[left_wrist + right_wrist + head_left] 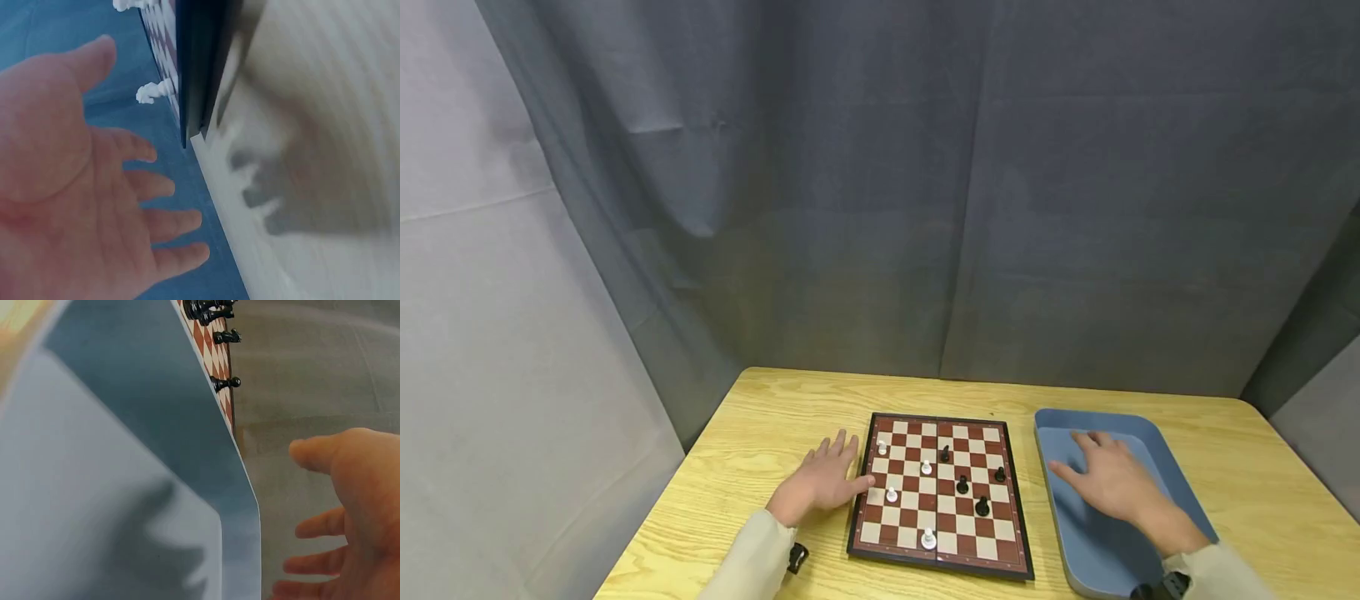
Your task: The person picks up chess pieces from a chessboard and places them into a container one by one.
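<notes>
A chessboard (917,500) with red-brown and cream squares and a dark frame lies on the table. Several white chess pieces (928,539) stand on its left half, and several black chess pieces (982,506) on its right half. At the board's left edge is my left hand (826,478), fingers spread, thumb overlapping the frame in the head view; its palm faces the left wrist camera with nothing in it. My right hand (1112,479) hovers over the blue tray (1180,479), fingers extended and holding nothing, its shadow falling on the tray floor.
The light wooden table (775,408) reaches back to a grey-blue curtain (865,208). A pale curtain (497,333) hangs at the left. The tray stands to the right of the board, its raised rim (206,469) showing in the right wrist view.
</notes>
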Demonstrator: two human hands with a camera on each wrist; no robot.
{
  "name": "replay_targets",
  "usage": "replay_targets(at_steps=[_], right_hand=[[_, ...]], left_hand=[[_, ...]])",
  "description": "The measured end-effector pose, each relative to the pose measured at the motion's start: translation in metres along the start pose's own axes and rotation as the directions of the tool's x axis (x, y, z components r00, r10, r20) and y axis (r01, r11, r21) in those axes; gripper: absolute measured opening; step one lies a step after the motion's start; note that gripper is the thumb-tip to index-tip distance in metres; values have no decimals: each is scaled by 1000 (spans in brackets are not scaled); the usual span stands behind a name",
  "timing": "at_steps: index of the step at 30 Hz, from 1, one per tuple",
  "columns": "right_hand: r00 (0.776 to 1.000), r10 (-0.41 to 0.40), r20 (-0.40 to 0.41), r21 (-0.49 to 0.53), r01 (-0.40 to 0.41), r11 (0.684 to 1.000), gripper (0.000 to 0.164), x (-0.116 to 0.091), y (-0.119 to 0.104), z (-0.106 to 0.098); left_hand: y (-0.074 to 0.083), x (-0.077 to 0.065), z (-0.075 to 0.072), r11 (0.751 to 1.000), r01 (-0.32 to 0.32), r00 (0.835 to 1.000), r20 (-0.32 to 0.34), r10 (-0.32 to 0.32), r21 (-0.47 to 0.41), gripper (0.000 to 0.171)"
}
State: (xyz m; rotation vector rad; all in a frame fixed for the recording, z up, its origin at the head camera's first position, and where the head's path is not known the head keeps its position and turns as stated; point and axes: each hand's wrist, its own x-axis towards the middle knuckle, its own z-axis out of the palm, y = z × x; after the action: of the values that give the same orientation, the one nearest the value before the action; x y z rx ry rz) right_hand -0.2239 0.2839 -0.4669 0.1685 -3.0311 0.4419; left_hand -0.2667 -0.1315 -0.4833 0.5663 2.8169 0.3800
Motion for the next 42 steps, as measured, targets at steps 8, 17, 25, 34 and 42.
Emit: replay_targets(at_steps=[8, 17, 25, 34, 42], right_hand=[[998, -63, 17, 114, 60, 992, 56, -2, -8, 9], [995, -99, 25, 246, 90, 965, 26, -5, -28, 22], [992, -123, -26, 213, 125, 969, 24, -6, -39, 32], [960, -270, 73, 369, 226, 902, 20, -5, -61, 40], [954, -282, 106, 408, 217, 887, 17, -4, -73, 49]], left_hand=[[1, -10, 10, 994, -101, 990, 97, 104, -32, 87], [7, -10, 19, 993, -114, 985, 130, 114, -3, 94], [6, -11, 22, 992, -123, 982, 146, 120, 13, 96], [5, -12, 25, 991, -127, 983, 142, 119, 47, 97], [8, -13, 23, 990, -131, 982, 143, 123, 45, 100]])
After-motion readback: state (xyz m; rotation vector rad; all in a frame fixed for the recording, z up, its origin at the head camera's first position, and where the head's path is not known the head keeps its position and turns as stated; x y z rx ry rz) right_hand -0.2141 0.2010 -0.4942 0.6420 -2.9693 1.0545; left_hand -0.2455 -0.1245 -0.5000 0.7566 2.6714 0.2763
